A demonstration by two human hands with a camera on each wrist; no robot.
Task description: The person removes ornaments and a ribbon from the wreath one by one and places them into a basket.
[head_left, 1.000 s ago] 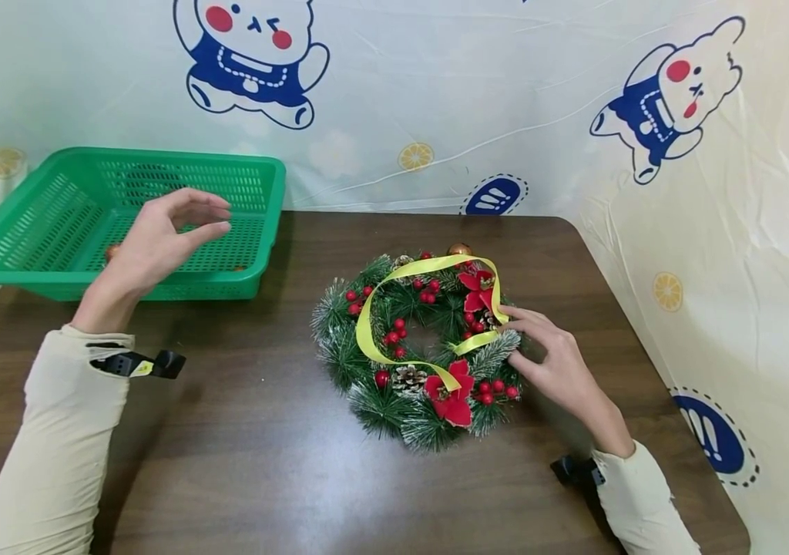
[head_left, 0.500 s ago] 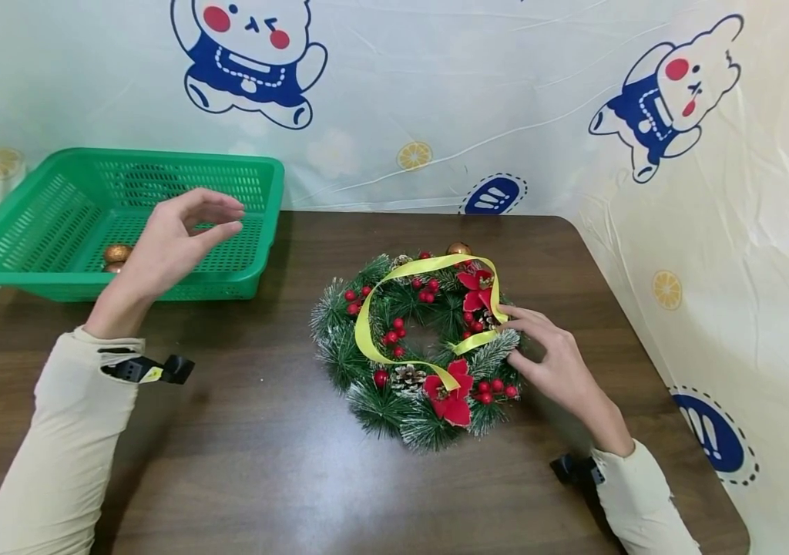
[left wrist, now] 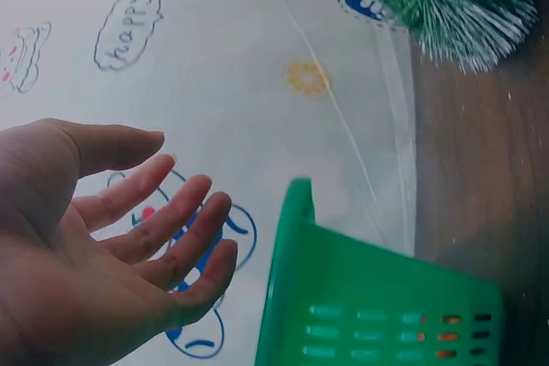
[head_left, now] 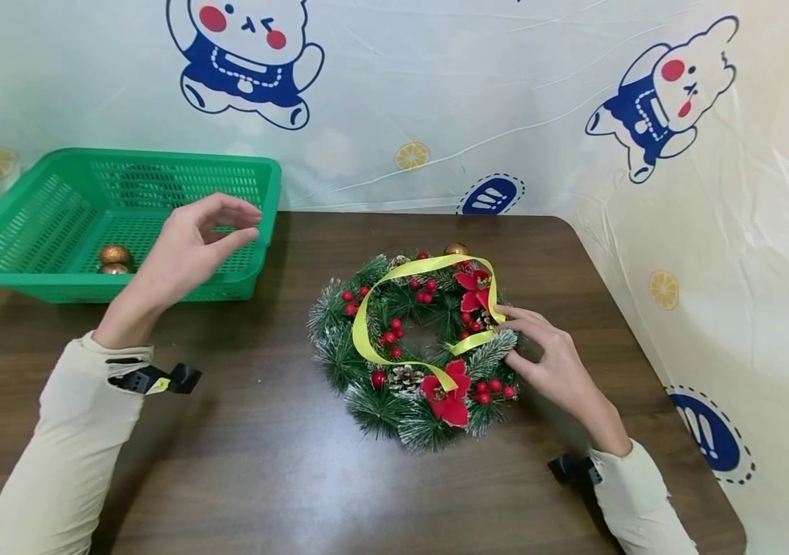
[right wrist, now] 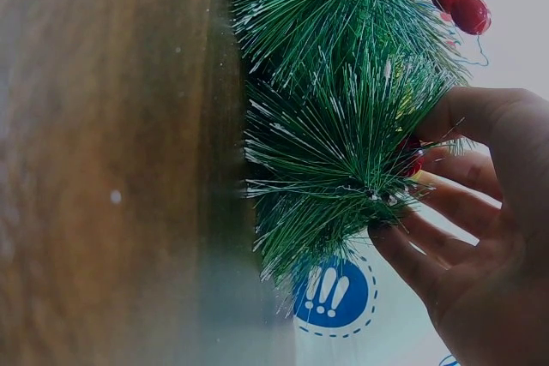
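A green wreath (head_left: 377,405) with frosted needles, red berries, pine cones and red cloth flowers (head_left: 451,398) lies on the table. A yellow ribbon (head_left: 361,331) loops loosely over its top. My right hand (head_left: 552,361) holds the wreath's right side, its thumb and fingers around the needles (right wrist: 343,126) in the right wrist view. Holding nothing, my left hand (head_left: 189,243) is raised over the right part of the green basket (head_left: 2,279), fingers gently bent and thumb apart. The left wrist view shows its palm (left wrist: 43,263) and spread fingers beside the basket wall (left wrist: 343,272).
Two coppery balls (head_left: 115,254) lie in the basket. Another coppery ball (head_left: 457,249) shows at the wreath's far edge. Behind the brown table (head_left: 263,470) hangs a printed cloth (head_left: 367,85), which also runs along the right side.
My left hand has moved right over the basket, uncovering the two coppery balls. My right hand stays on the wreath, which keeps its place.
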